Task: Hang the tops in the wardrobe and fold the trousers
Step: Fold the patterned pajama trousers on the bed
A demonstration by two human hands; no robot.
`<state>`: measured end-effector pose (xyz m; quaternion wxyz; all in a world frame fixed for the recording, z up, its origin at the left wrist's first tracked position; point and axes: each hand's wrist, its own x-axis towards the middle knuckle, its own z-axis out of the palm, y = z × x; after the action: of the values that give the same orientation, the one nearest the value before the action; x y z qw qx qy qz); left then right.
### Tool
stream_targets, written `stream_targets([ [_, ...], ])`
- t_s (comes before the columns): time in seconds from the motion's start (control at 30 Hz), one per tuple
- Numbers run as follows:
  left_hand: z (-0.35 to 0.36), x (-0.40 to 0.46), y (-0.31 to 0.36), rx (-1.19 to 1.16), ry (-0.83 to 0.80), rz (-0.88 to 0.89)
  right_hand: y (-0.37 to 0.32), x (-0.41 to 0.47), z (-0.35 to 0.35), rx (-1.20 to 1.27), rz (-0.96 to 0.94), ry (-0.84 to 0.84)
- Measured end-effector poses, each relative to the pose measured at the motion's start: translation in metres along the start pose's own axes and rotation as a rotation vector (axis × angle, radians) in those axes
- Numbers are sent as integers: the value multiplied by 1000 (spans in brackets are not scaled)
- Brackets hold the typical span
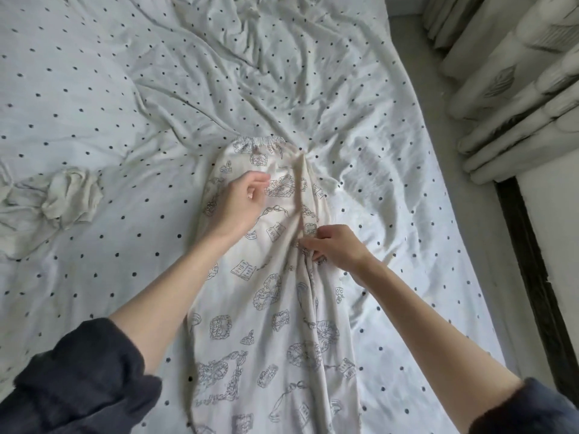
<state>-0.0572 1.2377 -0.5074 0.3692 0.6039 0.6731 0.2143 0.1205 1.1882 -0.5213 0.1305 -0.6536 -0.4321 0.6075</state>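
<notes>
Head view, trousers [275, 308] flat on bed, right fingers [308, 244] pinching centre fold, left fingers [257, 180] loose above.

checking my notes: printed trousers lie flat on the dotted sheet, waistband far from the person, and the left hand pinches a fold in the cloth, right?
Not quite: the head view shows the right hand pinching the fold in the printed trousers. The left hand hovers over them with loose fingers, gripping nothing. The rest holds: they lie on the dotted sheet, waistband at the far end.
</notes>
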Motion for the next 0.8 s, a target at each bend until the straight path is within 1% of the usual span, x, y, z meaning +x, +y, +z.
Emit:
stream_targets([
  [0.07,1,-23,-2,104,21,70,4,-5,-2,11,-1,86],
  [0.1,3,-34,-4,170,40,134,7,-6,-3,-10,4,132],
  [0.17,8,-50,-16,318,17,268,16,-10,-4,-96,5,216],
  [0.2,9,-56,-24,374,-1,288,19,-12,-4,-123,14,255],
  [0.23,9,-62,-31,406,-2,275,24,-13,-4,-122,29,291],
  [0.3,5,-73,-41,417,57,230,29,-19,-4,-45,44,321],
  [0.37,0,-87,-50,375,117,154,35,-29,-3,35,40,242],
  [0.47,0,-121,-67,318,110,102,45,-53,11,-50,9,48],
  [0.57,1,-156,-79,273,78,87,58,-71,29,-75,1,-28],
  [0.63,1,-173,-86,238,77,69,66,-78,36,-48,2,4],
  [0.7,0,-188,-90,199,88,30,72,-86,38,4,6,76],
  [0.8,-1,-205,-96,173,121,-15,83,-98,37,195,24,181],
])
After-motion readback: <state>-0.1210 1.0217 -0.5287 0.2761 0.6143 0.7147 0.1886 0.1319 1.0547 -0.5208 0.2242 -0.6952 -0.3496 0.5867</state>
